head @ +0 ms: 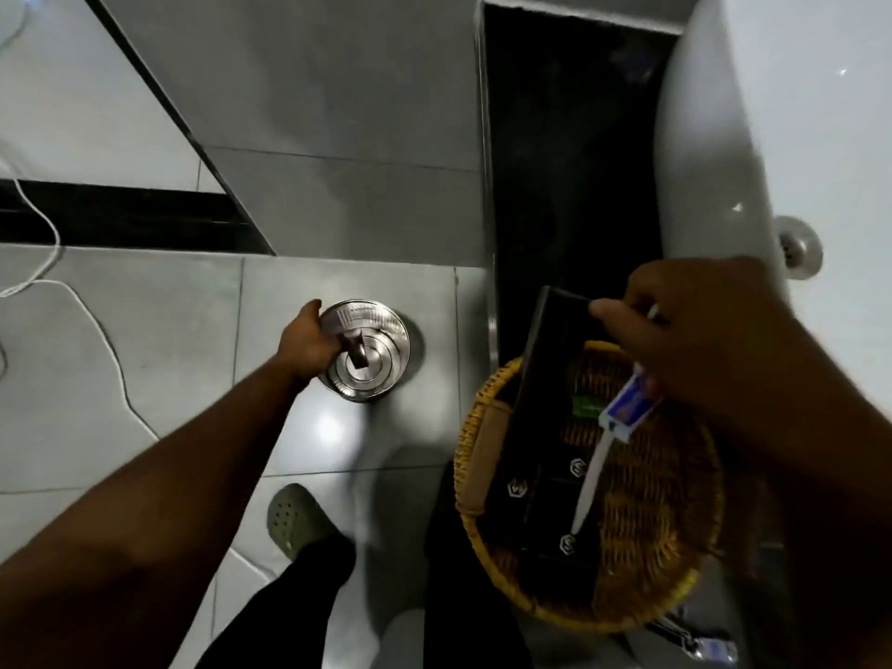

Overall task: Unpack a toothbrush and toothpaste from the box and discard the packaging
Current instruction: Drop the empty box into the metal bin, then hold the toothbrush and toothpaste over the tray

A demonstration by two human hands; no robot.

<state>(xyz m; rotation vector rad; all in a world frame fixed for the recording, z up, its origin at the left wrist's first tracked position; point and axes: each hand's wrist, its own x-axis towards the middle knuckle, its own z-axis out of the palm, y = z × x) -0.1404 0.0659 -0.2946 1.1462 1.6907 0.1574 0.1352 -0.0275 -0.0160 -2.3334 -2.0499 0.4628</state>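
My right hand [700, 330] is closed on a white, blue and red toothpaste tube [627, 403] and a white toothbrush [589, 480], which hang down over a wicker basket [468, 427]. A long black box [545, 379] lies open in that basket, leaning on its far rim. My left hand [309, 340] reaches down to a round steel bin [381, 374] on the floor, fingers curled at the dark handle of its closed lid. A pale striped scrap [350, 318], perhaps packaging, lies by my thumb on the lid.
A white basin [772, 137] with a metal drain [796, 248] fills the right side. A dark recess [569, 161] lies beyond the basket. A white cable [48, 234] trails over the grey floor tiles at left. My foot in a green clog [294, 519] stands below the bin.
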